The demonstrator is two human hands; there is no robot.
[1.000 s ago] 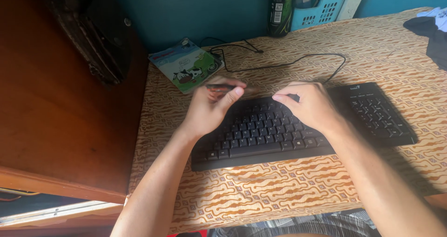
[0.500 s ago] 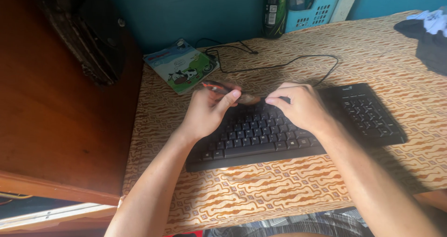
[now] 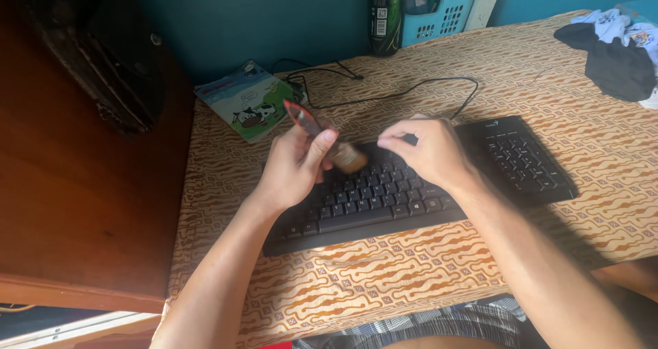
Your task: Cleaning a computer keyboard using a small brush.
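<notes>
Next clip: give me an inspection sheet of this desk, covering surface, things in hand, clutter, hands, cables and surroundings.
Surface: table under a brown-and-cream patterned cloth.
Things in hand: small brush with a red-and-black handle, bristle end over the top rows of the black keyboard.
Clutter: booklet with a cow picture at the back left; dark and pale clothes at the back right; blue basket of pens beside a dark can.
Hands: left hand grips the brush; right hand rests on the keyboard's top edge, fingers pinched.
Cables: black cable loops behind the keyboard.
Surroundings: teal wall; wooden cabinet at left.
</notes>
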